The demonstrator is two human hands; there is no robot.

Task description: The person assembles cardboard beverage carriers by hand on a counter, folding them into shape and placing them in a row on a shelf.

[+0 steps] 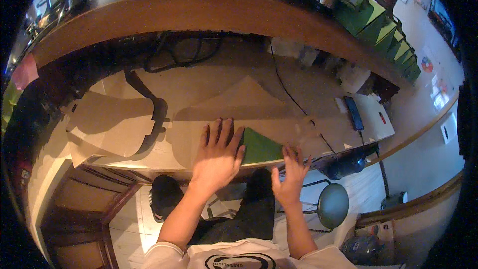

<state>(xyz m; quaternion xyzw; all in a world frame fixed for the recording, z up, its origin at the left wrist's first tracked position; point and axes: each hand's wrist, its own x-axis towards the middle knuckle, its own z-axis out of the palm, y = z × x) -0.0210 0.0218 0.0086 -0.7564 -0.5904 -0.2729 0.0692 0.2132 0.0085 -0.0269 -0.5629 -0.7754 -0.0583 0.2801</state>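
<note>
Rests the right hand (291,175), loosely spread, at the right corner of a green piece (261,148) lying between both hands' fingers; lays the left hand (217,155) flat, with fingers slightly parted, on a brown sheet (244,94) reaching beyond its fingertips. Has a brown cutout (112,122) left of those fingers, looped black cable (186,64) farthest ahead.

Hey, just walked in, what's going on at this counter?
A person is handling a flat, brown, paper-like sheet with an angular green panel at its near edge. The left hand lies spread on the brown part, thumb beside the green. The right hand has its fingertips at the panel's right end. Cut brown paper-like shapes lie to the left, untouched.
</note>
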